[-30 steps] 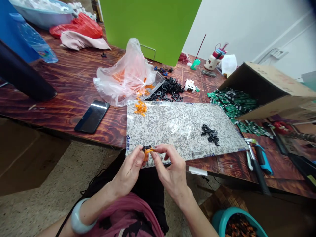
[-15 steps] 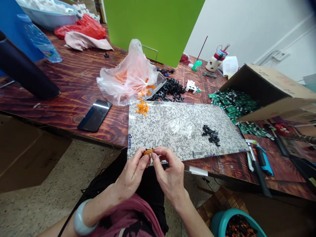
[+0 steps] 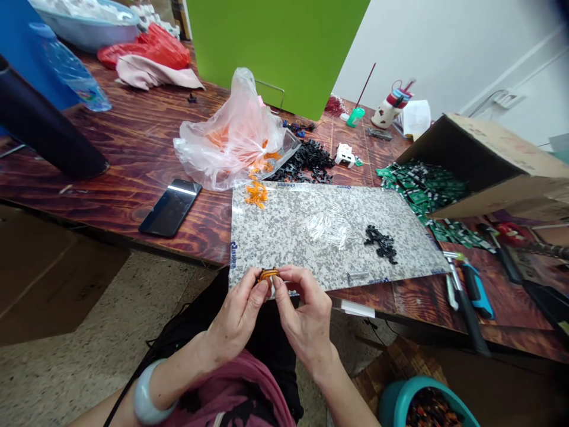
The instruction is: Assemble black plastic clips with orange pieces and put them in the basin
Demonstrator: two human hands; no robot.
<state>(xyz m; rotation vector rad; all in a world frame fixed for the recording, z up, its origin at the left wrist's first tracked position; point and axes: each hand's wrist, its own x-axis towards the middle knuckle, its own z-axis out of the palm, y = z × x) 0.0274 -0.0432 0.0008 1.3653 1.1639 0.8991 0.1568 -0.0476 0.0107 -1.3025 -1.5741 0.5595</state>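
Observation:
Between both hands, at the front edge of the speckled board (image 3: pixel 284 231), is a small orange and black plastic part (image 3: pixel 268 274). My left hand (image 3: pixel 235 314) pinches its left end with thumb and fingers. On its right end my right hand (image 3: pixel 306 314) is closed in a pinch too; the fingertips hide some of the part. Lying on the board are a small pile of orange pieces (image 3: pixel 256 194), a spread of thin clear pins (image 3: pixel 329 227) and a cluster of black pieces (image 3: pixel 380 244).
Behind the board stand a plastic bag (image 3: pixel 235 136) with orange pieces and a black heap (image 3: pixel 306 161). A phone (image 3: pixel 171 207) lies left. To the right are a cardboard box (image 3: pixel 498 154) spilling green circuit boards, and a hammer (image 3: pixel 464 308). A teal bucket (image 3: pixel 393 400) stands below.
Both hands stay in place with the part between them. The orange and black part looks slightly turned, showing more of its orange side.

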